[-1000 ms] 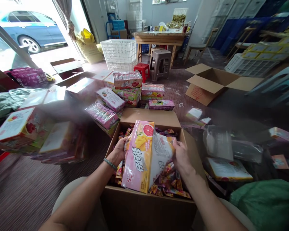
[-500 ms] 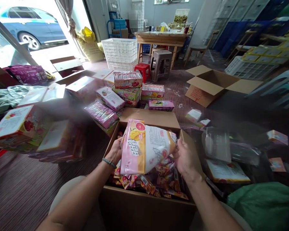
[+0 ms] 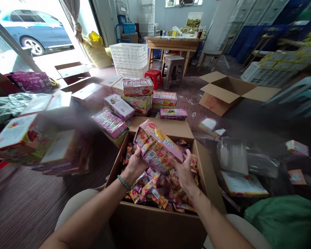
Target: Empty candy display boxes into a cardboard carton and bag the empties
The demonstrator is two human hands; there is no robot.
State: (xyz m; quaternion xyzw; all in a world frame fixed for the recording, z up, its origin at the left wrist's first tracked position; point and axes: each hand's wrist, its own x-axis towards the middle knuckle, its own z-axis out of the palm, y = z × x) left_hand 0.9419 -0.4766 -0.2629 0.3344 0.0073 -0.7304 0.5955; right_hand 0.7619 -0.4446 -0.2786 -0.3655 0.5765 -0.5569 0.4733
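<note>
Over the open carton (image 3: 155, 211) I hold a pink and yellow candy box (image 3: 168, 140) with grapefruit pictures. It is tilted, and its front side shows rows of small wrapped candies. My left hand (image 3: 137, 164), with a beaded bracelet at the wrist, grips the lower left end. At the lower right end, my right hand (image 3: 184, 171) supports it, thumb up along the side and the other fingers partly hidden. Beneath both hands, loose wrapped candies (image 3: 155, 193) in orange, pink and purple fill the carton.
Candy boxes (image 3: 138, 86) are stacked beyond the carton, with more boxes (image 3: 14, 133) at the left. An opened cardboard box (image 3: 217, 102) stands at the right. Clear plastic trays (image 3: 233, 154) and a green sack (image 3: 285, 221) lie nearer. White crates (image 3: 129, 58) and a wooden table (image 3: 173, 43) stand behind.
The candy box has turned from showing its printed faces to showing the candies packed in its side. My right hand has moved left and both hands have shifted their grip.
</note>
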